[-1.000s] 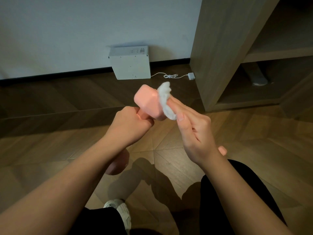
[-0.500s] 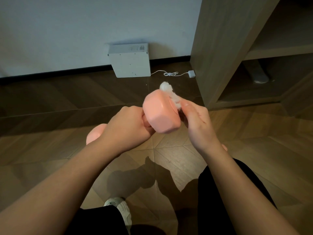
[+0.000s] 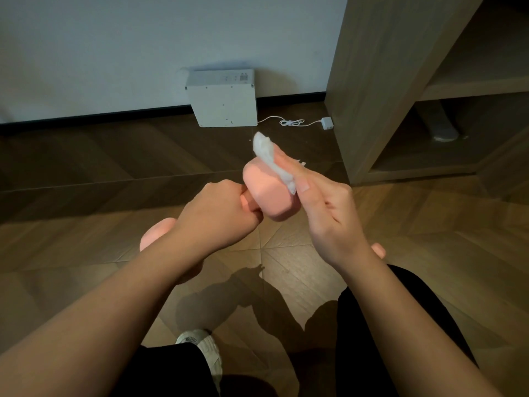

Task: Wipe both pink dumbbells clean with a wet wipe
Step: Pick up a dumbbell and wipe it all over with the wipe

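Nearest the camera: two legs in black clothing and a white shoe on the wooden floor. Both bare forearms reach forward above them.

The left hand is clenched round the handle of a pink dumbbell, which is held in the air and tilted. Its near head shows below the left wrist; its far head rises up and to the right of the fist.

The right hand pinches a white wet wipe between thumb and extended fingers. The wipe lies against the upper right edge of the far head, with its crumpled top end standing clear above that head. The two hands are close together but not touching.

A rounded pink end shows just behind the right wrist, low near the floor. Too little is visible to identify it.

Farther off, a white box stands on the floor against the wall, with a white cable and adapter beside it. A wooden shelf unit stands at right.
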`<state>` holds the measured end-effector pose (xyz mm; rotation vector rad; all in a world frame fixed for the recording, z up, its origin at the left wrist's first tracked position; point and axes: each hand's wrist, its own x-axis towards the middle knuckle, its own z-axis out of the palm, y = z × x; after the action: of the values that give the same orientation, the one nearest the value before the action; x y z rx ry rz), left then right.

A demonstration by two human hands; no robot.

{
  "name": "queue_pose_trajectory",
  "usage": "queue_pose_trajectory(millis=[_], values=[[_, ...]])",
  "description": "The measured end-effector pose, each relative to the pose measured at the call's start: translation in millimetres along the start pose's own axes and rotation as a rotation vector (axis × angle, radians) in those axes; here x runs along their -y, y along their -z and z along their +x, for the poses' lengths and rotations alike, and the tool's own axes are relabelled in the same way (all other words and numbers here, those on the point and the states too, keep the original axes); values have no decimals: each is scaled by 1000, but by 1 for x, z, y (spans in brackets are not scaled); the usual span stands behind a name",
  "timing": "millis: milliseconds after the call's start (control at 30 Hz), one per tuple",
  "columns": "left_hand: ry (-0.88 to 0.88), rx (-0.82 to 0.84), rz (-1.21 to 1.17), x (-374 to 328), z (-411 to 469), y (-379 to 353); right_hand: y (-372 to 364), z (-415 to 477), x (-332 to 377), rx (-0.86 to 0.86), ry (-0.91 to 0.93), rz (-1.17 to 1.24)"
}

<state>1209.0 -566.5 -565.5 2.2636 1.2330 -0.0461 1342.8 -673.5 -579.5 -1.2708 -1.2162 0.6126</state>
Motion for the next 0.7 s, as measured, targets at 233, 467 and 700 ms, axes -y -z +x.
queue_pose_trajectory(millis=[233, 467, 700], values=[[181, 62, -295, 1, 6, 2, 0, -3, -8, -49, 192, -104], [83, -4, -423, -1, 0, 8, 5, -9, -12, -100, -2, -56], [-250, -37, -176, -5, -10, 7, 7, -5, -8, -98, -174, 81]])
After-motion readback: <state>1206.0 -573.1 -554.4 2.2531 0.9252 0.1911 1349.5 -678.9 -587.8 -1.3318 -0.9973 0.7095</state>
